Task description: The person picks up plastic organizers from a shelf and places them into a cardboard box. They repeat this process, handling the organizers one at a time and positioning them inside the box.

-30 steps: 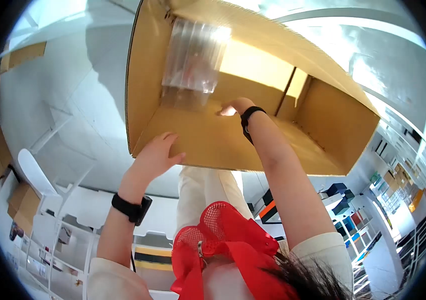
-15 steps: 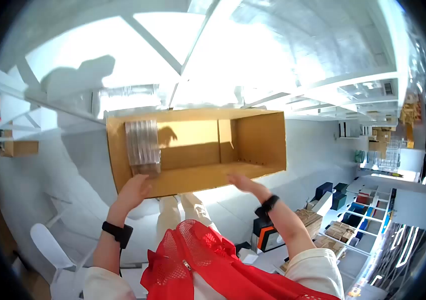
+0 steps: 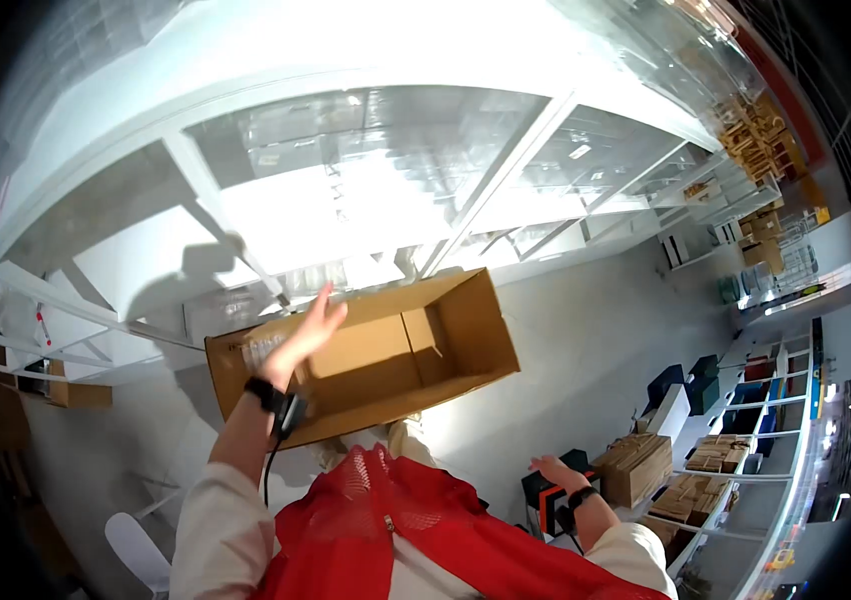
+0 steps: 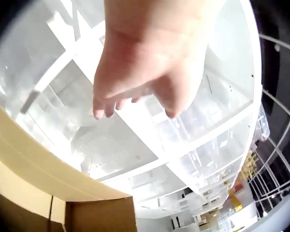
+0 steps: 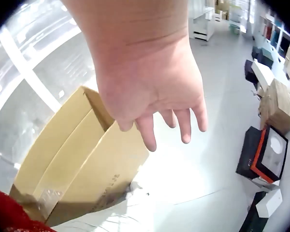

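A long open cardboard box (image 3: 366, 400) stands on the floor before the person's legs. At its left end lies a stack of clear plastic pieces (image 5: 49, 200), partly covered by the left arm in the head view. Over the box's left half, the left hand (image 3: 314, 335) reaches forward with fingers extended, holding nothing. In the left wrist view, the left hand (image 4: 145, 77) shows in front of a white shelf frame (image 4: 135, 130). Out to the right, away from the box, the right hand (image 3: 551, 468) hangs in the air with spread fingers and holds nothing.
A white-framed rack (image 3: 506, 165) with clear plastic goods runs along the far side, right behind the box. Dark boxes (image 3: 574, 470) and brown cartons (image 3: 636, 468) stand to the right. A white chair (image 3: 138, 550) is at the lower left.
Both hands have come out of the box; the left has moved up and forward, the right away to the right. The head view has tilted up towards the rack, so the box looks smaller.
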`<state>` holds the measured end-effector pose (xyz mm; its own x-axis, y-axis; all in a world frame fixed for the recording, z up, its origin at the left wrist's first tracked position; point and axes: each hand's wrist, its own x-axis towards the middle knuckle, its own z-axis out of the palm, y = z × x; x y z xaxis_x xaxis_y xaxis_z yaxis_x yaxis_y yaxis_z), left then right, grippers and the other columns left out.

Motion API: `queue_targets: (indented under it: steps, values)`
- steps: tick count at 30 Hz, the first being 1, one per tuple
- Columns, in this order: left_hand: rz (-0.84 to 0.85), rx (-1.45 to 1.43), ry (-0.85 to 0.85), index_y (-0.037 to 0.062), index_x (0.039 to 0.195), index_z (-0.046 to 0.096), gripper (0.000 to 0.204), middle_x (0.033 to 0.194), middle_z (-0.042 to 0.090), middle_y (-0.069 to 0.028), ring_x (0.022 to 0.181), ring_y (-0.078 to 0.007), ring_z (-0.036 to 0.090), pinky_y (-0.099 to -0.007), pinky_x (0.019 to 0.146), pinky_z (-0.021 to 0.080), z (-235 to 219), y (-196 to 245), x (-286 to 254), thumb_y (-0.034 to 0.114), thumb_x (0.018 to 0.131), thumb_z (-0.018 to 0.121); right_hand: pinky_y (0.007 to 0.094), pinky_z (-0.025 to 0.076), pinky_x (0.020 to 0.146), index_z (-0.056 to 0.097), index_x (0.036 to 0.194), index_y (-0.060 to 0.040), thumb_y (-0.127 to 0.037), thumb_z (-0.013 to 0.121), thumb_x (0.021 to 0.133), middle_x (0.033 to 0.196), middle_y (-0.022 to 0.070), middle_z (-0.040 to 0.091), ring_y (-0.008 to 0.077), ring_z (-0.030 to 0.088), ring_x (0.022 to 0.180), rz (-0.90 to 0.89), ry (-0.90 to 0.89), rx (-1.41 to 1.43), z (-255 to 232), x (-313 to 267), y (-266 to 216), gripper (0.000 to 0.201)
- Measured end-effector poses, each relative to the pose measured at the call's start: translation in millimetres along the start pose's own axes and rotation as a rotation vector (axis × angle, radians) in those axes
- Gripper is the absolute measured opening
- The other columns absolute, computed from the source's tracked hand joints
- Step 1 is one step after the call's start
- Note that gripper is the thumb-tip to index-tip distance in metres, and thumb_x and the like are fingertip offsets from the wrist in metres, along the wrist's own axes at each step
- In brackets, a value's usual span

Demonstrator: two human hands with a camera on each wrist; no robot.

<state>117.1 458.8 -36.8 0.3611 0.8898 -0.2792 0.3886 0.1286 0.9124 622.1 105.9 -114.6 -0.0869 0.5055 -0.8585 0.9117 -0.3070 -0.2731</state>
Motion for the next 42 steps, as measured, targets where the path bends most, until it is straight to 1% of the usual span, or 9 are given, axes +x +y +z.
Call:
queue_targets:
  steps: [7,10,13,17,22,26,30,35,42]
  values:
    - [-0.108,-0.514,0.465,0.0065,0.133,0.018,0.069,0.13,0.03,-0.0101,0.119,-0.0239,0.03,-0.0427,0.096,0.024,-2,21,157,0.047,0.083,0.043,0.03,0.048,0.064,0.037,0.124,-0.0049,-0.016,0.047,0.085,0.098,0.0132,0.057,0.02,0.057,0.085,-0.223,0.367,-0.948,134,-5,278,0.041]
    - [-0.282,-0.434,0.503,0.0102,0.134,0.018,0.072,0.135,0.025,-0.0116,0.123,-0.0272,0.024,-0.0458,0.096,0.024,10,47,172,0.056,0.082,0.038,0.0372,0.044,0.064,0.044,0.118,-0.0077,-0.036,0.044,0.088,0.109,0.0074,0.054,0.0263,0.055,0.087,0.764,0.054,0.705,20,-116,108,0.041]
    - [-0.247,-0.361,0.677,0.005,0.129,0.026,0.064,0.127,0.034,-0.0178,0.117,-0.0325,0.032,-0.0434,0.093,0.03,27,55,178,0.05,0.085,0.036,0.0376,0.044,0.065,0.043,0.119,-0.0071,-0.038,0.046,0.086,0.105,0.0071,0.056,0.0247,0.054,0.085,0.259,0.056,0.753,106,-104,220,0.045]
    - [-0.077,-0.289,0.659,0.0085,0.129,0.028,0.062,0.117,0.042,-0.0165,0.102,-0.0264,0.043,-0.038,0.08,0.038,34,63,159,0.051,0.084,0.034,0.0416,0.048,0.066,0.014,0.133,-0.0018,-0.032,0.049,0.086,0.108,0.0092,0.053,0.0229,0.056,0.088,0.746,-0.046,0.902,63,-95,160,0.067]
    - [-0.176,-0.474,0.614,0.0196,0.115,0.04,0.052,0.069,0.039,0.0011,0.06,-0.0137,0.037,-0.0288,0.048,0.03,38,51,150,0.059,0.081,0.035,0.0376,0.045,0.061,0.029,0.127,-0.0019,-0.036,0.045,0.086,0.108,0.0086,0.055,0.0225,0.056,0.089,0.392,0.014,0.534,44,-64,160,0.056]
    - [-0.583,-0.432,0.832,0.0126,0.129,0.03,0.051,0.123,0.041,-0.0168,0.109,-0.033,0.04,-0.0456,0.088,0.034,60,83,136,0.045,0.089,0.031,0.0334,0.042,0.056,0.045,0.119,-0.0022,-0.039,0.041,0.087,0.11,0.0082,0.055,0.0217,0.057,0.09,0.526,0.112,0.92,9,-54,122,0.05]
    - [-0.42,-0.565,0.911,0.016,0.133,0.02,0.061,0.133,0.027,-0.0144,0.118,-0.0327,0.031,-0.0494,0.092,0.03,76,57,117,0.047,0.084,0.041,0.0415,0.038,0.076,0.051,0.113,-0.0057,-0.044,0.041,0.086,0.113,0.0072,0.053,0.0225,0.053,0.096,0.486,0.1,1.045,18,-36,135,0.048]
    - [-0.337,-1.13,0.73,0.02,0.134,0.016,0.08,0.134,0.022,-0.0118,0.122,-0.0308,0.024,-0.0496,0.095,0.027,75,72,94,0.046,0.072,0.06,0.0401,0.041,0.065,0.057,0.105,-0.0069,-0.047,0.045,0.084,0.104,0.0045,0.058,0.0179,0.057,0.086,0.537,0.117,0.964,5,-43,123,0.047]
    - [-0.253,-1.311,0.55,0.0107,0.119,0.038,0.062,0.112,0.036,-0.0134,0.11,-0.0317,0.037,-0.0396,0.093,0.037,66,59,71,0.035,0.07,0.067,0.0341,0.044,0.063,0.059,0.094,-0.0058,-0.038,0.051,0.081,0.082,0.0085,0.061,0.0198,0.056,0.068,-0.234,0.207,-0.553,-32,7,188,0.035]
